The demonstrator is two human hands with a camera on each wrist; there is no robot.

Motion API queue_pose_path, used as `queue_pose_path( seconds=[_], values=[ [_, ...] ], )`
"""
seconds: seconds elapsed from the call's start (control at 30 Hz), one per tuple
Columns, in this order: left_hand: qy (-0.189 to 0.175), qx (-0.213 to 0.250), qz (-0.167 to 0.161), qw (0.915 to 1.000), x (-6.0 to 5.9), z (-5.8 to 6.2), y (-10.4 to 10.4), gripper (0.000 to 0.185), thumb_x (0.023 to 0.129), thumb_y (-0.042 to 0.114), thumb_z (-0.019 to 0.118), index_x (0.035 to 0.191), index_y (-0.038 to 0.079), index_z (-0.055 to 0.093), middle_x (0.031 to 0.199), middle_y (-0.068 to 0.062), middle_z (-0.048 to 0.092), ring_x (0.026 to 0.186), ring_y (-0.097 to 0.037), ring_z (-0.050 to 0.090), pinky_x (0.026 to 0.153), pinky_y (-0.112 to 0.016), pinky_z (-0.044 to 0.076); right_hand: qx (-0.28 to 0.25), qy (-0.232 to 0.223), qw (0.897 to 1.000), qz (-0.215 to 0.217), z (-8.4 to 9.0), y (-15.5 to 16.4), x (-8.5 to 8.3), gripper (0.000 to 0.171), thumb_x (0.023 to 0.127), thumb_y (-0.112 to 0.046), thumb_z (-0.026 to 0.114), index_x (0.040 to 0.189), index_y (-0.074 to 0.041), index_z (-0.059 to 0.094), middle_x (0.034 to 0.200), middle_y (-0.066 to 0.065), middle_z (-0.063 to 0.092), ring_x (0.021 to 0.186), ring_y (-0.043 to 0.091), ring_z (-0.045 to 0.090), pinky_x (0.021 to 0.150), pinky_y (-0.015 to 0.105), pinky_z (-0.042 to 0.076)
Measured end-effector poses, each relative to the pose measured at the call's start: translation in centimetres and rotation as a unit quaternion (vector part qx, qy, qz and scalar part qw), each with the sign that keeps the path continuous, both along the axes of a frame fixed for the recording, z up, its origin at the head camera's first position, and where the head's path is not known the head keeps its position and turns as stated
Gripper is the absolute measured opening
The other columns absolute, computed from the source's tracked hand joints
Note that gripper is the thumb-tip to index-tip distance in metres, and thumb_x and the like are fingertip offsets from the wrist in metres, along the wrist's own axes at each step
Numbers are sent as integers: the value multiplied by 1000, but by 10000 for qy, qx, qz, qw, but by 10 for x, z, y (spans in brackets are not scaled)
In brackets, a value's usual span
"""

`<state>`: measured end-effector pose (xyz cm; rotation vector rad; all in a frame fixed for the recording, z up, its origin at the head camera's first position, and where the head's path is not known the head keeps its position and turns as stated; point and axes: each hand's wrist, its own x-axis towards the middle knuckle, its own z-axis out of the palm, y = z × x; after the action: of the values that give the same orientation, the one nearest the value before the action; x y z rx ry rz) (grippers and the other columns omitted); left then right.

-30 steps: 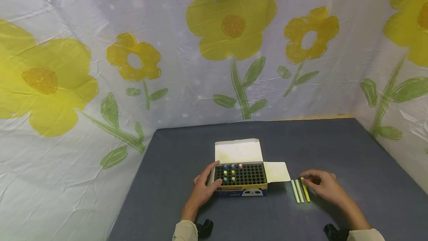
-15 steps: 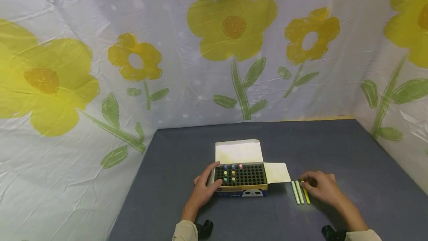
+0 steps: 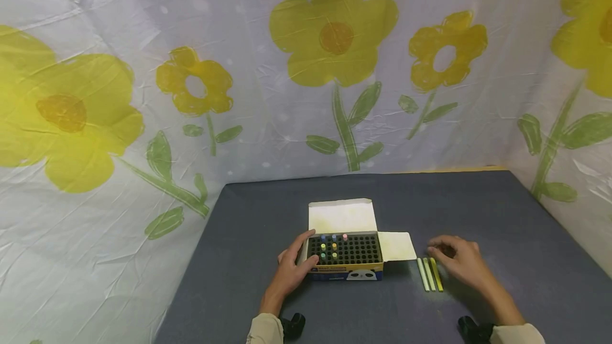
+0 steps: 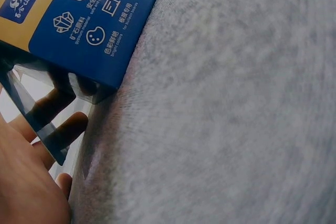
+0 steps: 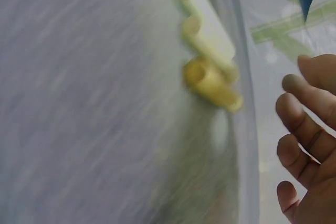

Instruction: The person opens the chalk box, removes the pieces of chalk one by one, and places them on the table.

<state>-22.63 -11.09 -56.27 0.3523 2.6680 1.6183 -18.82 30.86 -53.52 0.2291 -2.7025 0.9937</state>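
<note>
Nearest, at six o'clock on the bench [image 3: 502, 216], two pale sleeves enter the head view. The left hand [image 3: 290, 271] lies against the left end of the chalk box [image 3: 345, 257], thumb curled over the top rim and fingers wrapped round the side; the left wrist view shows its fingers [image 4: 58, 129] behind the box's glossy blue and yellow printed card. The box sits at the centre of the bench, its lid flap [image 3: 342, 215] standing open toward twelve o'clock and a side flap [image 3: 397, 246] lying flat toward three o'clock. Inside, a black grid of round holes holds a few coloured chalk ends near its left side.

At about four o'clock from the box lie three chalk sticks [image 3: 430, 274], thin cylinders side by side, two pale green and one yellow, matte and powdery. The right hand [image 3: 456, 261] hovers just beside their far ends, fingers loosely bent and holding nothing; in the blurred right wrist view its fingertips [image 5: 302, 124] are apart from the sticks.

The bench is covered in dull grey felt-like cloth. Beyond it, from nine to three o'clock, hangs wrinkled white sheeting [image 3: 268, 121] printed with large yellow flowers and green stems.
</note>
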Motion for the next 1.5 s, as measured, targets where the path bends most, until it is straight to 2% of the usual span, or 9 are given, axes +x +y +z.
queue_pose_path(
  seconds=[0.13, 0.33, 0.53, 0.73, 0.93, 1.13, 1.3, 1.43, 1.5],
  values=[
    [-3, -69, -23, 10000, 0, 0, -1, 59, 93, 41, 68, 147, 50, 46, 155, 1, 50, 138, -41, 30, 99, -67, 32, -604, -15, 9981, 134, 10, -8, -2, 19, 98, -24, 69, 112, -12, 74, 92, -2, 73, 68, 2, 59, 58, 26, 46],
    [90, -19, -17, 10000, -1, 0, 0, 58, 94, 40, 67, 147, 50, 46, 156, 2, 49, 139, -41, 29, 99, -67, 31, -1115, 257, 9930, 277, 22, -26, -6, 24, 99, -20, 67, 120, -10, 71, 89, -2, 63, 73, 9, 52, 62, 28, 40],
    [93, -44, -32, 9999, -1, 0, 0, 58, 95, 39, 67, 148, 48, 46, 156, 1, 49, 139, -42, 29, 98, -68, 32, -1447, 433, 9872, 518, 22, -42, -12, 26, 96, -11, 70, 122, -7, 71, 87, 0, 64, 74, 10, 52, 65, 29, 41],
    [-62, -68, -8, 10000, 1, 1, 0, 58, 95, 42, 67, 148, 50, 45, 156, 1, 48, 138, -41, 27, 93, -63, 38, -1558, 470, 9840, 726, 25, -59, -17, 26, 95, -11, 72, 120, -5, 71, 87, -1, 66, 75, 8, 55, 67, 30, 46],
    [-92, -79, 23, 9999, 1, 0, -1, 57, 95, 43, 67, 147, 52, 45, 155, 1, 48, 137, -42, 27, 93, -63, 39, -1642, 415, 9808, 969, 27, -74, -21, 26, 94, -13, 73, 120, -11, 71, 87, -1, 65, 74, 8, 57, 68, 29, 49],
    [-41, -8, -43, 10000, 1, 1, -1, 58, 95, 40, 67, 147, 50, 46, 156, 1, 47, 138, -42, 25, 96, -65, 37, -1582, 529, 9792, 1158, 27, -90, -23, 26, 92, -11, 75, 117, -7, 72, 87, -2, 64, 76, 6, 55, 68, 30, 48],
    [-17, -4, -44, 10000, 2, 1, -1, 58, 95, 41, 67, 148, 49, 46, 156, 1, 48, 138, -42, 26, 96, -66, 37, -1483, 512, 9794, 1269, 28, -104, -24, 25, 90, -11, 76, 115, -8, 73, 87, -5, 62, 79, 4, 54, 76, 34, 44],
    [4, 13, -57, 10000, 1, 1, -1, 58, 95, 40, 67, 148, 49, 46, 155, 1, 48, 138, -42, 27, 96, -67, 36, -1404, 711, 9766, 1467, 27, -114, -27, 24, 88, -9, 78, 112, -9, 74, 85, -6, 63, 75, 5, 53, 70, 32, 46],
    [4, -8, -42, 10000, 1, 1, -1, 57, 95, 41, 67, 147, 49, 46, 155, 1, 48, 138, -42, 27, 96, -67, 36, -1424, 745, 9737, 1614, 27, -118, -29, 24, 89, -8, 77, 112, -8, 74, 85, -7, 64, 75, 5, 53, 75, 32, 41]
  ],
)
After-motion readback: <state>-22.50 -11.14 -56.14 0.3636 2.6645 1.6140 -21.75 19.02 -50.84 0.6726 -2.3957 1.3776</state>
